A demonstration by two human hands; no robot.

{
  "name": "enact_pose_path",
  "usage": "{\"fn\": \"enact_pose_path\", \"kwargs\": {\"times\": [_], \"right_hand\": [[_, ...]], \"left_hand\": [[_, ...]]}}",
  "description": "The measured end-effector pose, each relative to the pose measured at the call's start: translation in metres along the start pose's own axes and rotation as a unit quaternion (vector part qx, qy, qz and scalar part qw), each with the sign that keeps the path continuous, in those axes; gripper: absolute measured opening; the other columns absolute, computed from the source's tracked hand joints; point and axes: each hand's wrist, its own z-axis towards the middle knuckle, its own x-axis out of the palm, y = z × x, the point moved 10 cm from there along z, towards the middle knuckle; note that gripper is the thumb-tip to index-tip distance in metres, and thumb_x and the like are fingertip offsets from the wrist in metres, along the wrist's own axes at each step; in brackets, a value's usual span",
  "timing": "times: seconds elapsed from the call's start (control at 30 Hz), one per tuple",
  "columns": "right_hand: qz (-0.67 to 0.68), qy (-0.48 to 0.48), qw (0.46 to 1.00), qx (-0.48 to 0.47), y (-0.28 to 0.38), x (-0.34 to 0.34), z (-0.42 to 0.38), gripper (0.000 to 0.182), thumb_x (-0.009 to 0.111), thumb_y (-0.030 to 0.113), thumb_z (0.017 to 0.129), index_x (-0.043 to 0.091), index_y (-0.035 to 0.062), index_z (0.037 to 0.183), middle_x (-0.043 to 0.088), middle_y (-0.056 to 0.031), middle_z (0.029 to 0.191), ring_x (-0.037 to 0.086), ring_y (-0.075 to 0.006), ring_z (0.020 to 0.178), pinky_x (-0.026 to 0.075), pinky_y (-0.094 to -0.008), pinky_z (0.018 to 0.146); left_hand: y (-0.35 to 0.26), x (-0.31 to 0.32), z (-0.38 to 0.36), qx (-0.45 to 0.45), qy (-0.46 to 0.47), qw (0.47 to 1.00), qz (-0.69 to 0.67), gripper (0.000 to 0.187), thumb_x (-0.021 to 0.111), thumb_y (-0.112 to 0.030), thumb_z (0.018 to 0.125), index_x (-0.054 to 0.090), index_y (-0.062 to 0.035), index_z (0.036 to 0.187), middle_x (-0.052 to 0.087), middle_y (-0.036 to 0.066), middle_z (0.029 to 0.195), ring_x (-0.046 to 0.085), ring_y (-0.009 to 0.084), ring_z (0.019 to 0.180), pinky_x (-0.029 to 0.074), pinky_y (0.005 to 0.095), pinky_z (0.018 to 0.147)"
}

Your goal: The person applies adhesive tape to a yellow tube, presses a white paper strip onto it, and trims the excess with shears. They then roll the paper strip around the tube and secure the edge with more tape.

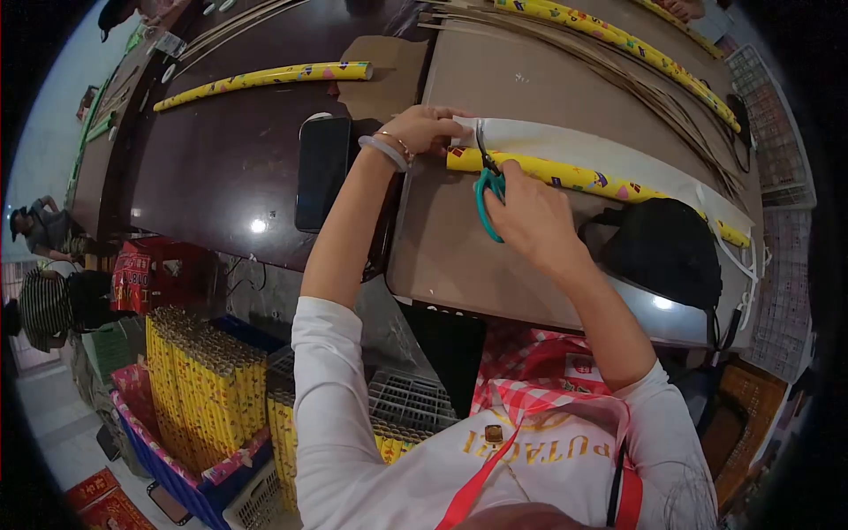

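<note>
A yellow patterned tube (574, 177) is laid on the worktop (495, 256), its long axis running from centre-left down toward the right edge. Its left end is pressed down by the left hand (424, 128), fingers closed on the white paper (609, 150). Teal-handled scissors (488, 181) are pinched in the right hand (530, 216), blades pointed away. Two more yellow tubes are seen farther off.
</note>
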Motion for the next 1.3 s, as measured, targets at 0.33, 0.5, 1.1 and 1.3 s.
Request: {"fn": "enact_pose_path", "kwargs": {"times": [0.33,0.5,1.1,1.3], "right_hand": [[0.074,0.042,0.996,0.008,-0.019,0.008,0.002,0.044,0.047,0.044,0.087,0.048,0.0056,0.109,0.062,-0.0219,0.087,0.059,-0.039,0.085,0.044,-0.0452,0.074],[0.101,0.064,0.993,0.013,-0.022,0.008,0.004,0.042,0.051,0.042,0.086,0.049,0.0067,0.109,0.062,-0.0215,0.091,0.058,-0.0403,0.086,0.044,-0.0454,0.075],[0.674,0.306,0.666,0.094,-0.018,0.033,-0.016,0.041,0.054,0.045,0.087,0.051,0.006,0.1,0.054,-0.0017,0.067,0.051,-0.0086,0.052,0.039,-0.02,0.047],[0.6,0.348,0.72,0.006,-0.004,0.033,-0.047,0.034,0.056,0.034,0.088,0.052,0.0057,0.107,0.056,-0.0022,0.074,0.053,-0.0075,0.06,0.041,-0.0203,0.053]], "left_hand": [[0.001,-0.004,0.001,0.024,-0.032,0.999,0.008,0.037,0.059,-0.014,0.08,0.055,-0.0017,0.114,0.062,0.003,0.086,0.06,0.0076,0.068,0.045,0.0179,0.056],[-0.001,-0.005,0.001,0.029,-0.017,0.999,0.028,0.038,0.059,-0.015,0.081,0.053,-0.0007,0.116,0.061,0.004,0.092,0.06,0.008,0.07,0.048,0.0189,0.06],[-0.003,-0.001,0.001,0.058,-0.023,0.998,0.014,0.039,0.058,-0.009,0.085,0.05,0.0002,0.121,0.06,0.001,0.084,0.056,0.0054,0.071,0.047,0.0175,0.064],[0.001,-0.006,0.007,0.063,-0.038,0.995,0.064,0.038,0.058,-0.011,0.085,0.05,-0.0013,0.121,0.06,0.003,0.1,0.056,0.0082,0.081,0.047,0.0197,0.073]]}}
